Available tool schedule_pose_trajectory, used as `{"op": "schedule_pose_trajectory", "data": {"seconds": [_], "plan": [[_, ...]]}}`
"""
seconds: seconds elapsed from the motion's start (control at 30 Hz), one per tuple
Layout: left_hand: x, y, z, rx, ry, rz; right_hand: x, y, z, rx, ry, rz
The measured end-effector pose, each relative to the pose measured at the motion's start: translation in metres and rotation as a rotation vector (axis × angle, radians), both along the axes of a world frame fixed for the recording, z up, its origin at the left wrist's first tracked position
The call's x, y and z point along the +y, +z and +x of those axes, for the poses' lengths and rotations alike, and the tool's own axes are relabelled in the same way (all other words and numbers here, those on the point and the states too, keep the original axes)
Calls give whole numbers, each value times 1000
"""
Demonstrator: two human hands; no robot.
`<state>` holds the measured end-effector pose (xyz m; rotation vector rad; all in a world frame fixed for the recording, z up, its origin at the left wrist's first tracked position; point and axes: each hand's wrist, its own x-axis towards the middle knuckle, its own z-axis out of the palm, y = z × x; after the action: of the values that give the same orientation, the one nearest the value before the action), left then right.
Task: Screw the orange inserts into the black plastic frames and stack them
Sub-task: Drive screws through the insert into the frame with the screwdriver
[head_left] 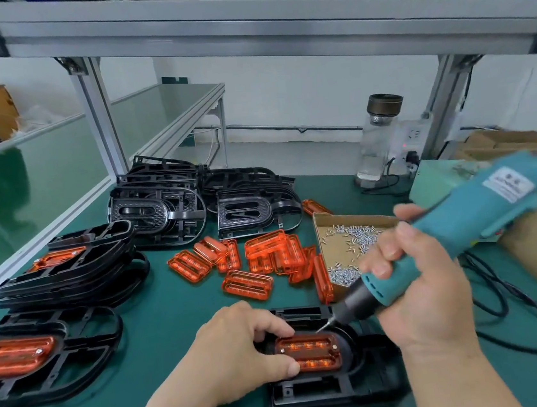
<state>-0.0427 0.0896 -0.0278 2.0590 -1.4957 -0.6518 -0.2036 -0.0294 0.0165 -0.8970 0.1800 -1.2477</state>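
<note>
Two hands: left hand [240,350] pinches orange insert [310,349], right hand [421,289] grips screwdriver [495,207].

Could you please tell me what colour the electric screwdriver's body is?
The screwdriver is teal blue, seen best in the head view.

Glass bottle [378,145] (brown cap [385,104]), cardboard box [504,144]
</note>
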Motion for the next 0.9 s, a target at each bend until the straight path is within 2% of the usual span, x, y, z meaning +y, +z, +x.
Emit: {"op": "schedule_pose_trajectory", "data": {"seconds": [0.13, 0.27, 0.33, 0.47, 0.57, 0.67, 0.9], "plan": [[0, 3, 0, 81, 81, -112, -3, -22, -5, -117, 42, 140], [-16, 9, -7, -51, 128, -270, -7, -27, -6, -163, 77, 195], [-27, 13, -12, -154, 44, -253, -9, -27, -9, -186, 100, 202], [-48, 17, -20, -349, -127, -61, -14, -27, -15, -230, 176, 208], [-52, 19, -22, -429, -226, 5, -16, -26, -16, -280, 236, 221], [-45, 20, -18, -422, -228, -20, -16, -25, -17, -294, 237, 224], [9, 31, 22, -411, -87, -198, -18, -26, -20, -377, 267, 234]]}}
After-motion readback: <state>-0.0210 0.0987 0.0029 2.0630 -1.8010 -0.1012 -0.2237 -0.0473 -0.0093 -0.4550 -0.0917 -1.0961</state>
